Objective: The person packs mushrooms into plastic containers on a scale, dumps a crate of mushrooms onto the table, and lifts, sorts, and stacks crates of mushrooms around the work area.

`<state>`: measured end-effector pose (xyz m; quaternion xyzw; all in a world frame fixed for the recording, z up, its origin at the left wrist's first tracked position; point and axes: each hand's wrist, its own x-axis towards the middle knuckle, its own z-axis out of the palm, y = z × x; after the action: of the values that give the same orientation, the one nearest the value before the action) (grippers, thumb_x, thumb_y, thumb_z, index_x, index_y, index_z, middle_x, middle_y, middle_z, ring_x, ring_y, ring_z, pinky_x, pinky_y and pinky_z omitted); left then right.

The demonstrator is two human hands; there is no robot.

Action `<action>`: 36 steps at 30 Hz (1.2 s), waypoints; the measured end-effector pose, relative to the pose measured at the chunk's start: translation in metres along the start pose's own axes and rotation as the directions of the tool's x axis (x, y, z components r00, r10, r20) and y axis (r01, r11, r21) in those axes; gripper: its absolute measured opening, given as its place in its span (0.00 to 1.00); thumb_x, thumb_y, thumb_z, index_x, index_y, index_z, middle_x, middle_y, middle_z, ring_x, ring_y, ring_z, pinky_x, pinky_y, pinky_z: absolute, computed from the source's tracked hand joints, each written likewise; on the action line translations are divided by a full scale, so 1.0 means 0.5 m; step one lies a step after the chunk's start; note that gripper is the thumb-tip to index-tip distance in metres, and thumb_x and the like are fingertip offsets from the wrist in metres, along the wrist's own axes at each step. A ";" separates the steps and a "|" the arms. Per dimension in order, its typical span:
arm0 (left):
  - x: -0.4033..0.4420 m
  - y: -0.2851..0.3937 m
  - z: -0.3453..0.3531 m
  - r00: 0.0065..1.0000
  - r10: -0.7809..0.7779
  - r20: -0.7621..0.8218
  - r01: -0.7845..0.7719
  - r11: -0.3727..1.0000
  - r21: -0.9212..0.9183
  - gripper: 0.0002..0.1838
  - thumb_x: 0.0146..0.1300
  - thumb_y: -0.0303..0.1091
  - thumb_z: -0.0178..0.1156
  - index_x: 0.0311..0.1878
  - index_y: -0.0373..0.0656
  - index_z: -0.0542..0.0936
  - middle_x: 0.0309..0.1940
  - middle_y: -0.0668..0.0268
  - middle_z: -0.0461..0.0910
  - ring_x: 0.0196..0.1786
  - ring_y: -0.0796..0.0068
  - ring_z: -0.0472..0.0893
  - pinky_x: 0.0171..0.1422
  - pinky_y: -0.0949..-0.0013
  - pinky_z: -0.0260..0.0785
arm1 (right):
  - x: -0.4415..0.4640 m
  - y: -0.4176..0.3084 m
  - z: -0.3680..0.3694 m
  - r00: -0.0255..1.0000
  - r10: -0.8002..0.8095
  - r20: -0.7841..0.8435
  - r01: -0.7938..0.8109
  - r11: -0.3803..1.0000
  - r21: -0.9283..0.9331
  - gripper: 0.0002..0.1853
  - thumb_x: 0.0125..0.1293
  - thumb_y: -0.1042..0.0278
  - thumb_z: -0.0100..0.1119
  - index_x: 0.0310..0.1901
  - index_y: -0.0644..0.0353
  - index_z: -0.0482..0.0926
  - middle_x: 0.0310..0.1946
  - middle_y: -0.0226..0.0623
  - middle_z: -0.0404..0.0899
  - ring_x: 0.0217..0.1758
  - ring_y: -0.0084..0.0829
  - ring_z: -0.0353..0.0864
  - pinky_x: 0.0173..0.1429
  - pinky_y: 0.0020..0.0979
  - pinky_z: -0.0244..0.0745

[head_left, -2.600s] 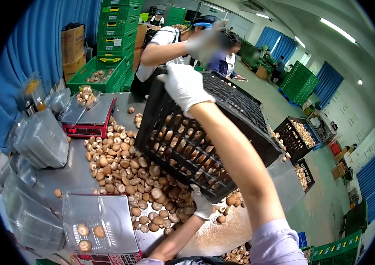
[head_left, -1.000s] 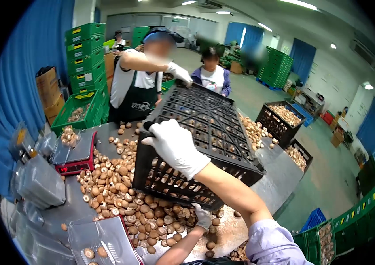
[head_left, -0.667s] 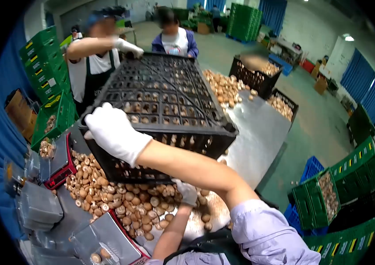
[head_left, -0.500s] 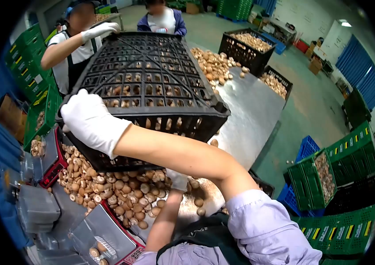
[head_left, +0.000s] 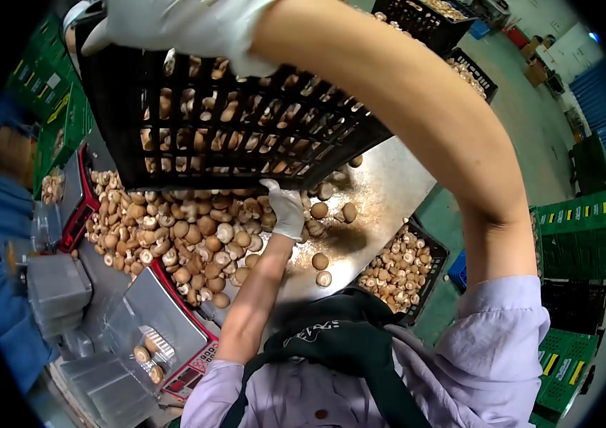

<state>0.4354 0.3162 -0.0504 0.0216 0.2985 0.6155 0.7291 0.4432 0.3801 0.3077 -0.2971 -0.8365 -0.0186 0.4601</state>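
Observation:
A black plastic crate (head_left: 196, 160) is tilted above a heap of brown mushrooms (head_left: 182, 235), and more mushrooms show through its slats. My right hand (head_left: 167, 32), in a white glove, is closed over the crate's raised edge at the upper left, with my forearm crossing above it. Down at the crate's lower rim, my left hand (head_left: 287, 212), also gloved, has its fingers at the edge, partly hidden beneath it. Several loose mushrooms (head_left: 319, 211) lie on the metal table (head_left: 381, 178) right of my left hand.
Red-edged scales (head_left: 149, 303) stand at the left, with mushrooms in a clear tray on the near one. Stacked clear trays (head_left: 60, 285) lie beside them. A mushroom-filled black crate (head_left: 435, 274) is at the table's right edge. Green crates (head_left: 574, 235) are stacked further right.
The crate has tipped up, its near side now facing me more steeply. My right arm has risen with it. My view has shifted downward, and the co-workers have mostly left the frame.

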 end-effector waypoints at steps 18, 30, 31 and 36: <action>0.027 -0.149 -0.033 0.971 -0.179 0.160 0.171 0.983 0.067 0.16 0.71 0.51 0.42 0.37 0.50 0.71 0.29 0.75 0.69 0.29 0.83 0.66 0.33 0.78 0.57 | -0.072 -0.060 -0.200 0.995 0.035 -0.097 -0.055 0.976 -0.209 0.13 0.51 0.63 0.69 0.33 0.64 0.80 0.21 0.37 0.77 0.22 0.21 0.73 0.28 0.24 0.69; -0.004 -0.250 -0.008 0.683 -0.521 0.512 0.634 0.771 -0.060 0.25 0.68 0.44 0.48 0.61 0.37 0.63 0.47 0.65 0.72 0.44 0.71 0.70 0.52 0.70 0.60 | -0.156 -0.102 -0.287 0.962 0.208 -0.177 -0.264 0.873 -0.409 0.17 0.45 0.64 0.73 0.30 0.66 0.77 0.25 0.40 0.78 0.25 0.34 0.77 0.33 0.27 0.72; -0.039 -0.244 0.016 0.474 -0.633 0.612 0.825 0.562 -0.057 0.28 0.67 0.45 0.50 0.63 0.37 0.61 0.46 0.65 0.72 0.42 0.74 0.71 0.48 0.73 0.62 | -0.171 -0.104 -0.296 0.944 0.262 -0.200 -0.322 0.862 -0.391 0.17 0.45 0.65 0.73 0.30 0.66 0.76 0.25 0.40 0.77 0.25 0.32 0.76 0.33 0.27 0.71; -0.154 -0.256 0.051 0.065 -0.432 0.899 0.995 0.099 -0.025 0.37 0.64 0.51 0.51 0.67 0.34 0.54 0.56 0.53 0.65 0.38 0.77 0.73 0.37 0.77 0.69 | -0.242 -0.118 -0.346 0.864 0.419 -0.279 -0.495 0.808 -0.319 0.14 0.46 0.72 0.72 0.27 0.67 0.73 0.21 0.34 0.71 0.23 0.22 0.67 0.31 0.22 0.66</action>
<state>0.5553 0.2239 -0.0493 -0.1821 -0.3047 0.0785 0.9316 0.5926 0.2206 0.3273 -0.5703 -0.6706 -0.0977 0.4642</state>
